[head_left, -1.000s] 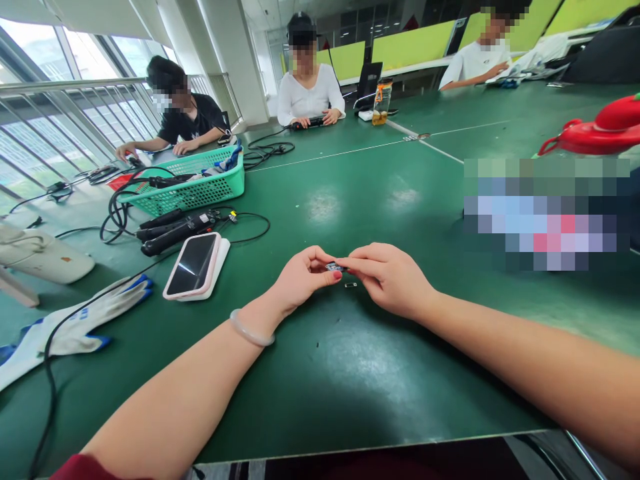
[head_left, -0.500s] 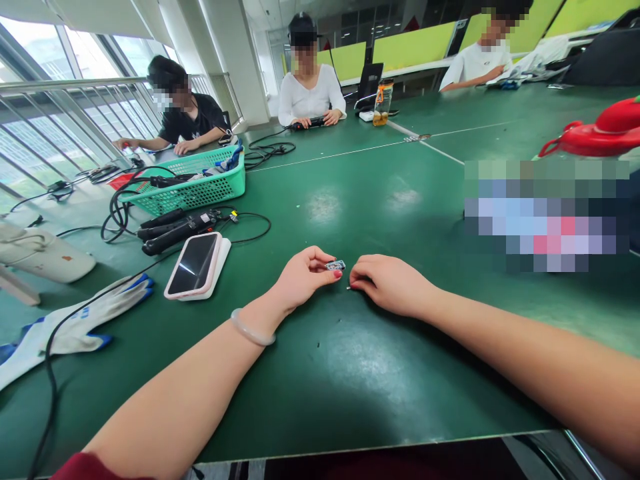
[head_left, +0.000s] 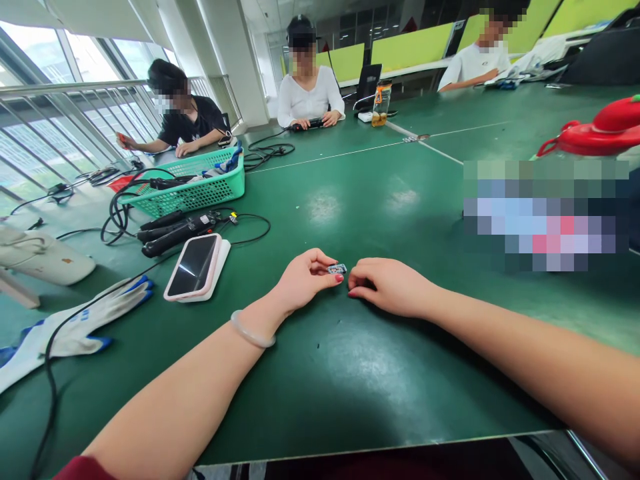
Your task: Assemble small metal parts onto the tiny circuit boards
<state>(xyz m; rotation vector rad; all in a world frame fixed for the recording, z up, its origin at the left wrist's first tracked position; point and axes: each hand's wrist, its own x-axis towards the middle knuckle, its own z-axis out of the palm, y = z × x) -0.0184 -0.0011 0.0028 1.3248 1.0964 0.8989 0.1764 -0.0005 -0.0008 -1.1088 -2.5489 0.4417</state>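
Between thumb and fingers, my left hand [head_left: 307, 277] pinches a small, flat rectangular piece [head_left: 337, 269] with a light and dark pattern. Its exact kind is too small to make out. My right hand [head_left: 387, 285] rests close beside it on the green tabletop, fingers curled and the thumb tip near the index fingertip. Anything held there is hidden or too small to see. A narrow gap separates the right fingertips from the patterned piece. Tiny dark specks [head_left: 318, 346] lie on the table nearer to me.
Left of my hands lie a phone [head_left: 194, 265] on a white item, a work glove [head_left: 85, 320], black corded tools [head_left: 180, 230] and a green basket [head_left: 200, 195]. A red-lidded container [head_left: 595, 133] stands right. Several people sit beyond; a bottle [head_left: 381, 103] stands at the far side.
A tiny whitish bit at my right fingertips no longer shows, and a dark speck now appears below them. The left hand's piece has tilted slightly. The far-left person's hand has risen.
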